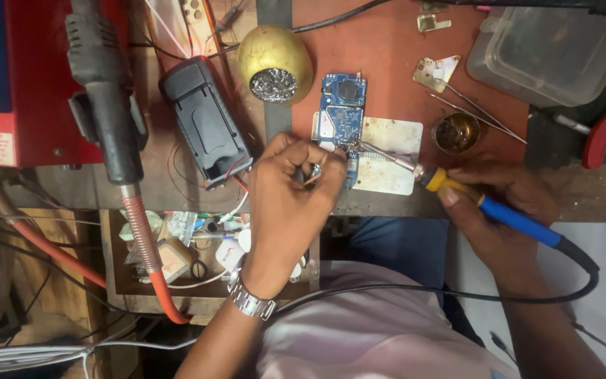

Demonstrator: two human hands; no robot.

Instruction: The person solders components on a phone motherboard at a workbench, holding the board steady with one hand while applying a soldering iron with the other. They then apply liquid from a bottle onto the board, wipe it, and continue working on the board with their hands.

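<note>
1. My left hand (285, 200) has its fingers pinched together on a thin wire at the lower edge of the blue board (342, 116); what else they grip I cannot tell.
2. My right hand (503, 210) is clamped around the blue-handled iron (485, 205), its tip touching the board just beside my left fingertips.
3. The board lies mid-bench, partly over a white plate (391, 161).
4. Containers: a gold holder (275, 63) contains metal wool; a small round tin (456, 133) holds dark residue; a clear lidded box (545, 52) sits top right, contents unclear.
5. Around: tweezers (478, 112) beside the tin, a black case (205, 123) left of the board, and a hot-air handle (103, 91) further left.
</note>
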